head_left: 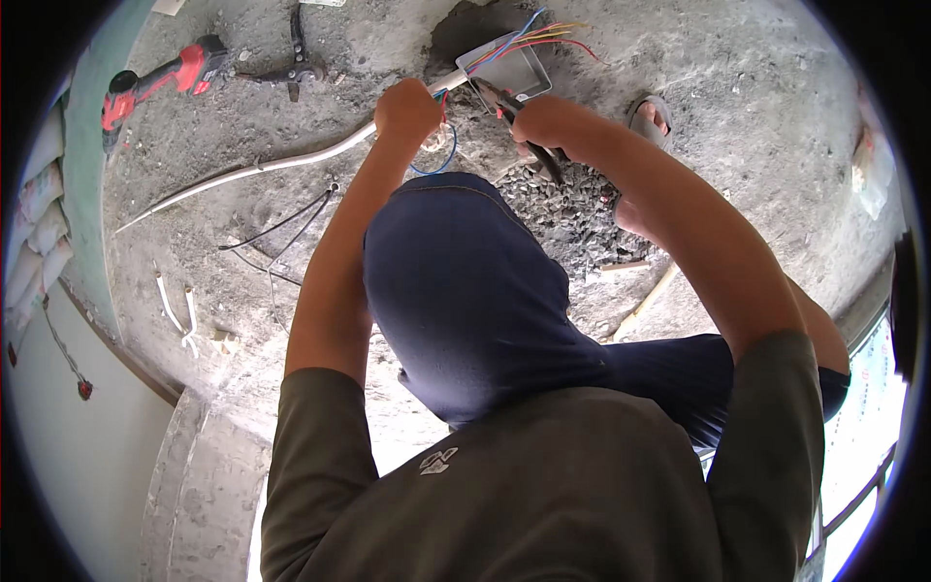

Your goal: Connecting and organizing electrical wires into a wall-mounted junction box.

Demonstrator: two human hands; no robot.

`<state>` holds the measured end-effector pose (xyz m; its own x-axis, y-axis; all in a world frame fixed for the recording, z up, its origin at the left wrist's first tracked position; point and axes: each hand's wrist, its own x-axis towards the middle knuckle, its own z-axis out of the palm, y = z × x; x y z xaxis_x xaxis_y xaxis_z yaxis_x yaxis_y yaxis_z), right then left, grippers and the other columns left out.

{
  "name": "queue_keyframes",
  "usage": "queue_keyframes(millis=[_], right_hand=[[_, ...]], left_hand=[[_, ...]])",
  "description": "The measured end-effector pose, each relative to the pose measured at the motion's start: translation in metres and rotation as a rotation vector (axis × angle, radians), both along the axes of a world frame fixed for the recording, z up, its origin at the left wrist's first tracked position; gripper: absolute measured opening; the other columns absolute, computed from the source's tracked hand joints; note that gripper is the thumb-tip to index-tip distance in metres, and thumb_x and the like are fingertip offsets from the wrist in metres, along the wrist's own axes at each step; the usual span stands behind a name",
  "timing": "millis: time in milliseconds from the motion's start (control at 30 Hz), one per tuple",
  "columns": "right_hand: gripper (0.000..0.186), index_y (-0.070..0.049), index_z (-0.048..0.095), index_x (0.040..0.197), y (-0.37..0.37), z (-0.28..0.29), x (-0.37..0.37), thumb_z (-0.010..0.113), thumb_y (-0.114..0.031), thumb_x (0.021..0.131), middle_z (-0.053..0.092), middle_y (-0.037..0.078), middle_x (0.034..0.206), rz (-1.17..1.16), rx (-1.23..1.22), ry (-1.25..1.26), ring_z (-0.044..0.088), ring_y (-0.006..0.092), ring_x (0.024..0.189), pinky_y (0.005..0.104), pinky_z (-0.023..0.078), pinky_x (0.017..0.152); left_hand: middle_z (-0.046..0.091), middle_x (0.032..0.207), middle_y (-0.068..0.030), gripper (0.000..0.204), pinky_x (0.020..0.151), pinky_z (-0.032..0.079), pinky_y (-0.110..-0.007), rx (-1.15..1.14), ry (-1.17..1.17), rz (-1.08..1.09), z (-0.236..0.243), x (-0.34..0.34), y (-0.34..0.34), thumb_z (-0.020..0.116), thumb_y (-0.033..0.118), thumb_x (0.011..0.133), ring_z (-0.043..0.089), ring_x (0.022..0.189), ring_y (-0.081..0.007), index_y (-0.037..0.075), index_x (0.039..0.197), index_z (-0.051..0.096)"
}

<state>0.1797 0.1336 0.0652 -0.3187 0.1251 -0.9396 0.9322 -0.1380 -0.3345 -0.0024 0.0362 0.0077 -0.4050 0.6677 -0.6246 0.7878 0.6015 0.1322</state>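
A grey junction box (524, 70) lies beside a dark hole at the top, with red, yellow and blue wires (514, 41) fanning over it from the end of a white conduit (291, 161). My left hand (407, 107) is closed around the conduit near that end, where a blue wire loops down. My right hand (536, 124) grips dark pliers (548, 165), whose upper end is beside the conduit's end at the box; whether the jaws touch it, I cannot tell.
A red-black power tool (194, 68) and a dark hand tool (296, 73) lie upper left. Black cables (272, 236), pipe pieces (170, 306) and rubble (572, 209) are on the rough floor (756, 145). My sandalled foot (652, 121) is at right, stacked sacks (44, 233) at far left.
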Motion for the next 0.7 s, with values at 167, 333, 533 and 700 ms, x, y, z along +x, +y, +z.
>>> queue_keyframes(millis=[167, 333, 533, 700], right_hand=[[0.013, -0.001, 0.068, 0.074, 0.001, -0.007, -0.005, 0.062, -0.012, 0.073, 0.065, 0.013, 0.068, 0.491, 0.281, 0.238, 0.064, 0.0219, 0.065, 0.0379, 0.046, 0.058], [0.015, -0.001, 0.066, 0.069, 0.006, -0.005, -0.006, 0.058, -0.013, 0.073, 0.063, 0.014, 0.066, 0.413, 0.146, 0.184, 0.060, 0.0237, 0.059, 0.0392, 0.041, 0.052], [0.018, -0.001, 0.066, 0.069, 0.007, 0.000, -0.014, 0.054, -0.013, 0.074, 0.063, 0.014, 0.067, 0.174, 0.088, 0.035, 0.057, 0.0247, 0.054, 0.0393, 0.038, 0.048], [0.018, 0.001, 0.066, 0.072, 0.015, -0.018, -0.017, 0.055, -0.013, 0.074, 0.064, 0.015, 0.069, 0.550, 0.154, 0.140, 0.062, 0.0242, 0.061, 0.0397, 0.043, 0.052]], left_hand=[[0.068, 0.089, -0.0199, 0.025, 0.079, 0.052, -0.041, 0.016, -0.024, -0.008, -0.001, -0.005, -0.001, 0.064, 0.020, 0.073, 0.066, 0.089, -0.0352, 0.002, 0.090, 0.069], [0.067, 0.089, -0.0204, 0.024, 0.080, 0.052, -0.041, 0.058, -0.039, 0.016, 0.006, -0.002, -0.002, 0.063, 0.018, 0.073, 0.066, 0.089, -0.0353, 0.002, 0.089, 0.069], [0.067, 0.090, -0.0208, 0.023, 0.079, 0.052, -0.041, 0.033, -0.034, 0.028, 0.006, -0.004, -0.001, 0.063, 0.017, 0.074, 0.066, 0.089, -0.0351, 0.001, 0.090, 0.069], [0.067, 0.089, -0.0213, 0.022, 0.078, 0.053, -0.041, 0.030, -0.016, 0.018, 0.006, -0.001, 0.001, 0.062, 0.015, 0.074, 0.066, 0.089, -0.0352, 0.001, 0.090, 0.069]])
